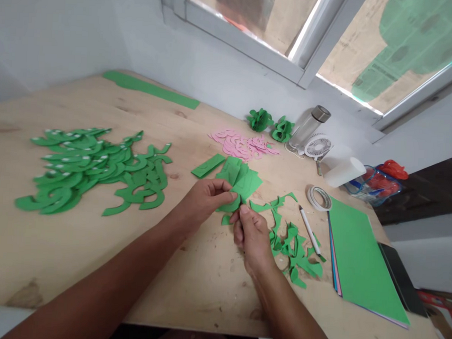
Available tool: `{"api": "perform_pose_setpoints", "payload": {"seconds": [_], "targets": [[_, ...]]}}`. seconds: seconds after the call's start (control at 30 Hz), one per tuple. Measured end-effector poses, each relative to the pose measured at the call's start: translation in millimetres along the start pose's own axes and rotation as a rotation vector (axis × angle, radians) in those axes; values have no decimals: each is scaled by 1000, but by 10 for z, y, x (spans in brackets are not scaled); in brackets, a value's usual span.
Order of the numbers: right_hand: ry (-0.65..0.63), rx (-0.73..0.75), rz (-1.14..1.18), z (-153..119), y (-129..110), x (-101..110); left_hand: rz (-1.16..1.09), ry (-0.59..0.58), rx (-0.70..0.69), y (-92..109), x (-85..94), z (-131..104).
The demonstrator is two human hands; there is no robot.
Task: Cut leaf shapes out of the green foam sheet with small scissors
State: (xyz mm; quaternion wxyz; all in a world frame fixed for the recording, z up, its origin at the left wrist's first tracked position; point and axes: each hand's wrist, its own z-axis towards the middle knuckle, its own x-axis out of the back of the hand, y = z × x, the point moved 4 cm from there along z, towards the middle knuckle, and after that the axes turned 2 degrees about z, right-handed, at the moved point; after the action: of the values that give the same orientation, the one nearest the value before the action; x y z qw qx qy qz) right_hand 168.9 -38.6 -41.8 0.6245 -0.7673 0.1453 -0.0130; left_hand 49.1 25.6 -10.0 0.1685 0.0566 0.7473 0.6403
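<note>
My left hand (215, 199) is closed in a pinch on a piece of green paper (230, 205), over the middle of the wooden table. Close beside it, my right hand (251, 230) is closed around what look like small dark scissors (241, 204), mostly hidden by the fingers, at the paper's edge. Just beyond the left hand lie several green paper sheets (248, 179), with faint curved lines drawn on them. A folded green strip (208, 165) rests to their left. Curly green offcuts (292, 247) are scattered to the right of my right hand.
Curved green cutouts (95, 164) are heaped at left; pink cutouts (242, 143) lie behind. Green paper balls (260, 119), a bottle (310, 125) and a small fan (318, 145) stand by the wall. At right: tape (319, 198), a pen (309, 230), stacked coloured paper (364, 260).
</note>
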Motion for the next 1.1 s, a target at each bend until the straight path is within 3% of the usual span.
{"api": "perform_pose_setpoints", "payload": {"seconds": [1.1], "targets": [[-4,44,-2,7,28,15,-27,-28,17,-22,-5,10]]}}
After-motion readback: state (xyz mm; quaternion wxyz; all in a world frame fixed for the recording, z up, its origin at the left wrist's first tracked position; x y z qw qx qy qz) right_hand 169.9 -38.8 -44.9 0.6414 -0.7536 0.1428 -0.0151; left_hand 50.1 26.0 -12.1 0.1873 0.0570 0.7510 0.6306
